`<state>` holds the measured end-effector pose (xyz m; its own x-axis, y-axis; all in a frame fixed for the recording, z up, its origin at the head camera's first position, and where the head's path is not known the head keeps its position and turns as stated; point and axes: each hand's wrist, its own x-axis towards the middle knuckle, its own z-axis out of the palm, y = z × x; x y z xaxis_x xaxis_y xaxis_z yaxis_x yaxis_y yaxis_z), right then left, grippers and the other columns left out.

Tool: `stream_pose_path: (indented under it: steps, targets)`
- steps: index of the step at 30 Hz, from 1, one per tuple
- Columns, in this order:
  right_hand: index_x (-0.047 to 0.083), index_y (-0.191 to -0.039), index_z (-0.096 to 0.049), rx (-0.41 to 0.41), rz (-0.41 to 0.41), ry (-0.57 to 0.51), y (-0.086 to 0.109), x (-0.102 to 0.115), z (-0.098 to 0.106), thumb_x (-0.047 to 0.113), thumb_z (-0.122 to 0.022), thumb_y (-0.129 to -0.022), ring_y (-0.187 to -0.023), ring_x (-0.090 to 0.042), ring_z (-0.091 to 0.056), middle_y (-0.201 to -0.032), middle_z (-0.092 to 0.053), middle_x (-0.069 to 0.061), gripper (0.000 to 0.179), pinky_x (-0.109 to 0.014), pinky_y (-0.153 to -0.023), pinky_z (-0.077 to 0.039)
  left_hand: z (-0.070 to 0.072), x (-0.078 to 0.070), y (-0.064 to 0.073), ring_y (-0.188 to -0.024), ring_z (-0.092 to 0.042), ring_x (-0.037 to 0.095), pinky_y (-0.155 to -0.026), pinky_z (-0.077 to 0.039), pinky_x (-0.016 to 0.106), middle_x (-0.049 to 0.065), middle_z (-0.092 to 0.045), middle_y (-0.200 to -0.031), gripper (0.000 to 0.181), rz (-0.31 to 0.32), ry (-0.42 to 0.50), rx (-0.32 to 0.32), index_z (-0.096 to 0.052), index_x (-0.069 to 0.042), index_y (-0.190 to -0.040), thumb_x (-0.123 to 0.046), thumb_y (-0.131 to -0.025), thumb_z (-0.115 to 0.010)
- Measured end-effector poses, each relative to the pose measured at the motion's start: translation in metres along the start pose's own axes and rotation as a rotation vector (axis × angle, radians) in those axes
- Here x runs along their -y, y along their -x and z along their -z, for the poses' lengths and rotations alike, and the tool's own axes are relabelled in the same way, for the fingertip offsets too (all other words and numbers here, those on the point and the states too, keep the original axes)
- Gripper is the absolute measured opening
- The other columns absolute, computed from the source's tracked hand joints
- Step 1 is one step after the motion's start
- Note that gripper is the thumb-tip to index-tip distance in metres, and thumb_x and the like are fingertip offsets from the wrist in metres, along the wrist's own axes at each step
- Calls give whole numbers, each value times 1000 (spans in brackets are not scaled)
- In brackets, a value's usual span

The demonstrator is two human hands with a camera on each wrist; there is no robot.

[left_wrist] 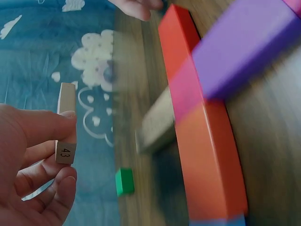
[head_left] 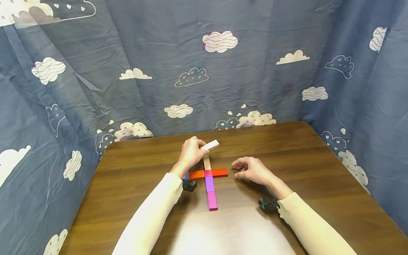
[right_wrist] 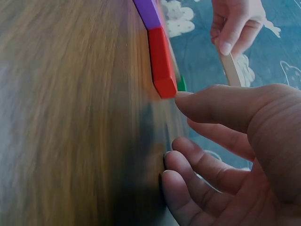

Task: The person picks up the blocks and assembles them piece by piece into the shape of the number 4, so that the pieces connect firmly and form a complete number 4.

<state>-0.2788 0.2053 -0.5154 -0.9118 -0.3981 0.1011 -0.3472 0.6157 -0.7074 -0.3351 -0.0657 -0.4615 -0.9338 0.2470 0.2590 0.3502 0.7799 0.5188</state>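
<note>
My left hand (head_left: 192,151) pinches a pale wooden block (head_left: 210,145) between thumb and fingers, raised over the far arm of a cross of coloured blocks. The left wrist view shows the number 43 on the end of that block. Below it a plain wooden block (head_left: 207,163) forms the far arm. Orange-red blocks (head_left: 196,175) and a red block (head_left: 220,173) run sideways through a pink middle (head_left: 208,173). Toward me lie a purple block (head_left: 209,183) and a magenta block (head_left: 212,201). My right hand (head_left: 252,170) hovers beside the red end, fingers loosely bent, holding nothing.
A blue block (head_left: 186,176) adjoins the left arm, partly hidden by my left wrist. A small green block (left_wrist: 125,181) stands beyond the cross. The brown wooden table (head_left: 279,146) ends at a cloud-printed curtain (head_left: 257,81) behind and on both sides.
</note>
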Motion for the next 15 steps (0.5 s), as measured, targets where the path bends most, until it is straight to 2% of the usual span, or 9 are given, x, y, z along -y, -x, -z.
stream_pose_path:
  steps: [4, 8, 15]
  targets:
    - [10, -114, -73, -2, 4, -2, -6, 5, -3, 13, -84, -80, -85, -17, -64, -101, -71, -7, 36, -37, -79, -52, 11, 12, 6, -77, -58, 19, -69, -48, 34, 3, -64, -88, 18, 5, -16, -10, -81, -10, -98, -17, -81, -84]
    - [10, -114, -74, 5, 15, -1, -13, 9, -7, 14, -85, -79, -84, -17, -64, -101, -71, -6, 37, -37, -78, -51, 20, 25, 14, -78, -58, 19, -70, -49, 34, 4, -65, -89, 21, 39, -10, -28, -80, -9, -99, -18, -81, -85]
    - [10, -113, -74, 27, 44, 1, -24, 14, -22, 13, -84, -79, -83, -17, -64, -97, -71, -5, 36, -37, -77, -50, 24, 52, 32, -79, -59, 20, -73, -49, 37, 3, -65, -88, 23, 84, -18, -54, -81, -9, -97, -19, -78, -86]
